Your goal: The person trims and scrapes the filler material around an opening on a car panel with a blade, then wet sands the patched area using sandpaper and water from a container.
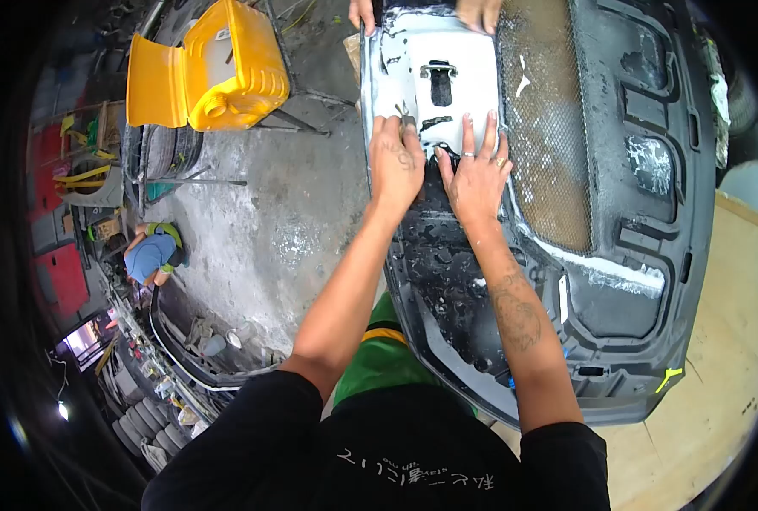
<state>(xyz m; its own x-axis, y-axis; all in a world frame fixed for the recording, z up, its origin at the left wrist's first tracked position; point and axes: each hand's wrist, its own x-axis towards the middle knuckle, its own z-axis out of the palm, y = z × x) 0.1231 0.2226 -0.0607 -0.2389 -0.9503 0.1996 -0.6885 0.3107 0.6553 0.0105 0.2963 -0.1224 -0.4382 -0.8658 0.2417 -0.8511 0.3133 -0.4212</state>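
A white panel piece (471, 77), with a metal loop latch (438, 70) and dark cut-outs, lies in the narrow end of a large black moulded vehicle panel (643, 51). My left hand (396, 166) is closed at the white piece's near left side. A small dark, thin tip shows at its fingers, but what it grips is mostly hidden. My right hand (479, 175) lies flat on the white piece's near edge, fingers spread. At the far end, another person's two hands (479, 12) rest at the same piece.
Metal mesh (545, 128) fills part of the black panel, right of my hands. A cut yellow plastic jug (255, 64) stands on a frame at upper left. A person in a blue shirt (150, 255) crouches at left. Light board (728, 341) lies at right.
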